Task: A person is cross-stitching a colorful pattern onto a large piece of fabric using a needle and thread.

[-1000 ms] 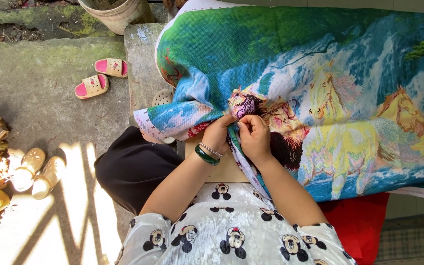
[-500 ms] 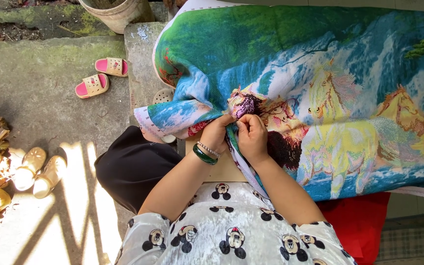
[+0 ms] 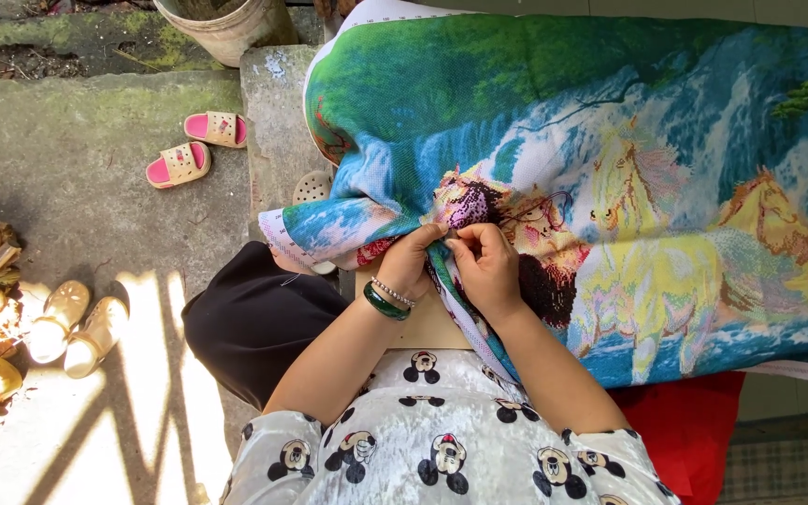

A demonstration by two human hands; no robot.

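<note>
Nearest you, your patterned white sleeves and forearms rise from the bottom edge toward the centre, your black-clad knee to their left. Your left hand [image 3: 409,265], wearing a green bangle [image 3: 384,304] and a beaded bracelet [image 3: 393,292], closes its fingers on a bunched fold of the embroidered cloth [image 3: 610,168]; your right hand [image 3: 485,265] meets it fingertip to fingertip, thumb and forefinger pinched together on the same fold, though whether they hold a needle is too small to tell. A pale wooden board [image 3: 427,327] shows under your wrists. The cloth lies across your lap and spreads away to your right, its long axis running left to right across the view, with its rolled near-left end pointing toward the stone step [image 3: 273,131]. It is a large picture panel: green foliage along the far edge, blue-white falling water in the middle, yellow and brown horses lower right, and a white gridded margin at the edges. A red cloth [image 3: 694,430] hangs below its right part. Further left on the concrete ground, a pair of cream sandals [image 3: 77,327] sits in sunlight, and beyond them a pair of pink sandals [image 3: 194,150]. Farthest away, a pale bucket [image 3: 226,23] stands at the top edge.
</note>
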